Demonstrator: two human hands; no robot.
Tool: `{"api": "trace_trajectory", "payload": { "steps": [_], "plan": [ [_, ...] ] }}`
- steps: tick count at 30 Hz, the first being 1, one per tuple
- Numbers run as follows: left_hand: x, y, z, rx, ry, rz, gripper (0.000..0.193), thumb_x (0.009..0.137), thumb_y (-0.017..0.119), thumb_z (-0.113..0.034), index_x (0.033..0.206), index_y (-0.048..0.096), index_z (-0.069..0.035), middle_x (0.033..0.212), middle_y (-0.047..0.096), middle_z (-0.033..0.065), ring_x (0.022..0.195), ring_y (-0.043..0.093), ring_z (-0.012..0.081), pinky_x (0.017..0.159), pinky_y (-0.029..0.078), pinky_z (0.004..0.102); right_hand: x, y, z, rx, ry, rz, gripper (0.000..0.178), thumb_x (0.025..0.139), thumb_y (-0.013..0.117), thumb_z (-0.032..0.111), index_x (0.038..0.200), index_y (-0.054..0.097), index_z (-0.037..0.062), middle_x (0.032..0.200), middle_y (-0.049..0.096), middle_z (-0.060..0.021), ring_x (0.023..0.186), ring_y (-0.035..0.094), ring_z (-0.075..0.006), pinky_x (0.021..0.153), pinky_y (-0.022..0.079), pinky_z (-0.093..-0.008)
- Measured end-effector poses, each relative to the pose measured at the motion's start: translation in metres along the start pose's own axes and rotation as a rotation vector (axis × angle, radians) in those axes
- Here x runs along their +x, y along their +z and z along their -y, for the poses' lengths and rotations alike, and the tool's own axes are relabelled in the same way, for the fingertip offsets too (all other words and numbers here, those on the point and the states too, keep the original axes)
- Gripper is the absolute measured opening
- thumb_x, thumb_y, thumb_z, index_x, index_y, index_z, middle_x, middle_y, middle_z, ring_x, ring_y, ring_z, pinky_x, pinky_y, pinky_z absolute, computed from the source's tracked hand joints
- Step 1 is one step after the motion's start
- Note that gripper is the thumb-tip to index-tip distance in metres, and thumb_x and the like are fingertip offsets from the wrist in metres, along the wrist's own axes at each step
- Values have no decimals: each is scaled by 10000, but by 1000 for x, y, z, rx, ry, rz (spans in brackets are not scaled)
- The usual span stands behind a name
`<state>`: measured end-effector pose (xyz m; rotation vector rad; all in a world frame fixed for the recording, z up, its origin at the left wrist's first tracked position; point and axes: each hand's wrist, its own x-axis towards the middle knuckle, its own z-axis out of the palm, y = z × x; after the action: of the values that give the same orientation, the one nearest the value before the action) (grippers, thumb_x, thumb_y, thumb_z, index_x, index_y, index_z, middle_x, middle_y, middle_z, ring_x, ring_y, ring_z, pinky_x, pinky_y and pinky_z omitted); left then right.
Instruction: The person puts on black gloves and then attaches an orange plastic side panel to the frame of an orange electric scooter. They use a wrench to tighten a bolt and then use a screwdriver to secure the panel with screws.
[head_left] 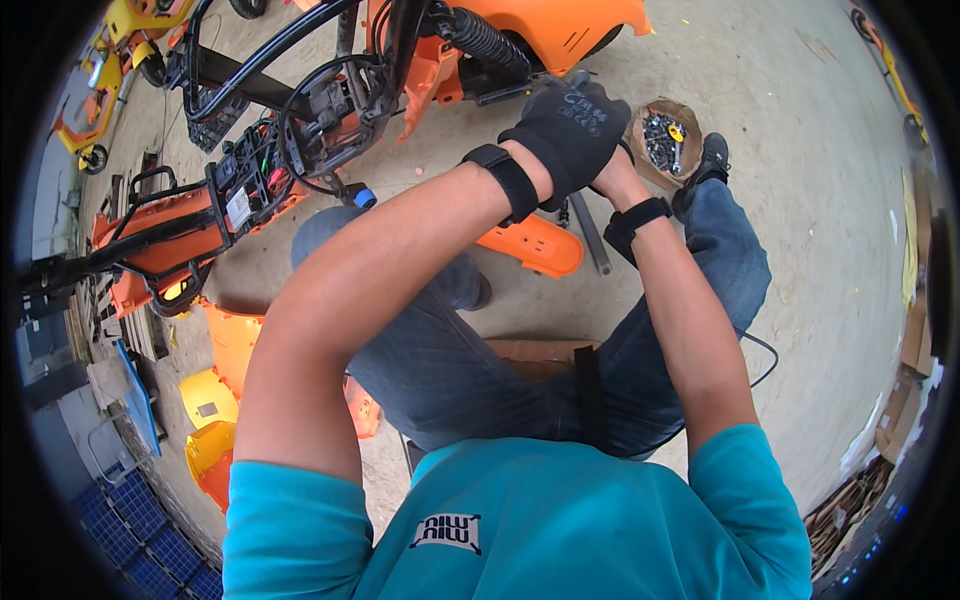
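My left hand, in a black work glove, is raised ahead of me with its back toward the view. Its fingers curl closed, and whatever they hold is hidden. Close behind it, my right hand shows mainly at the wrist; the glove covers its fingers. Nearby stands a partly stripped orange scooter with a black spring shock absorber. Below my hands lie a long orange plastic part and a dark tube on the floor.
A carton of loose fasteners stands by my right foot, with a yellow tool on top. The black scooter frame with exposed wiring fills the left. Orange and yellow panels lie at lower left. Cardboard boxes line the right edge.
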<state>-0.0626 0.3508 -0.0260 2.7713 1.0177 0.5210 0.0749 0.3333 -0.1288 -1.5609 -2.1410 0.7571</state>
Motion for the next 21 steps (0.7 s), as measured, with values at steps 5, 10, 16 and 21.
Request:
{"api": "trace_trajectory", "payload": {
  "steps": [5, 10, 16, 21],
  "plan": [
    [-2, 19, 15, -395, -191, -13, 214, 763, 602, -80, 959, 592, 5, 883, 646, 223, 867, 635, 381, 732, 499, 445, -3, 10, 5, 27, 52, 6, 375, 898, 544, 219, 1245, 601, 89, 1255, 607, -170, 1203, 534, -336, 969, 451, -371],
    [-4, 18, 3, -648, -163, 57, 246, 758, 604, -81, 987, 572, 6, 902, 624, 229, 886, 606, 389, 783, 486, 456, -12, 20, -13, 130, 64, -70, 360, 890, 626, 111, 1231, 568, 11, 1197, 622, -138, 1120, 580, -257, 940, 463, -331],
    [-4, 5, -5, -478, -89, 147, 389, 754, 611, -79, 1126, 529, -6, 983, 620, 235, 954, 608, 399, 871, 490, 440, -8, 7, -5, 593, 280, -159, 431, 896, 619, 88, 1308, 507, 30, 1249, 588, -132, 1129, 565, -229, 952, 459, -320],
    [-1, 0, -12, -94, -5, -148, 460, 754, 616, -70, 1194, 502, 3, 1078, 611, 229, 1010, 626, 373, 842, 513, 445, 7, -16, 11, 510, -27, -347, 487, 888, 637, 115, 1343, 483, 37, 1286, 570, -146, 1158, 550, -247, 983, 439, -335]
  ]
}}
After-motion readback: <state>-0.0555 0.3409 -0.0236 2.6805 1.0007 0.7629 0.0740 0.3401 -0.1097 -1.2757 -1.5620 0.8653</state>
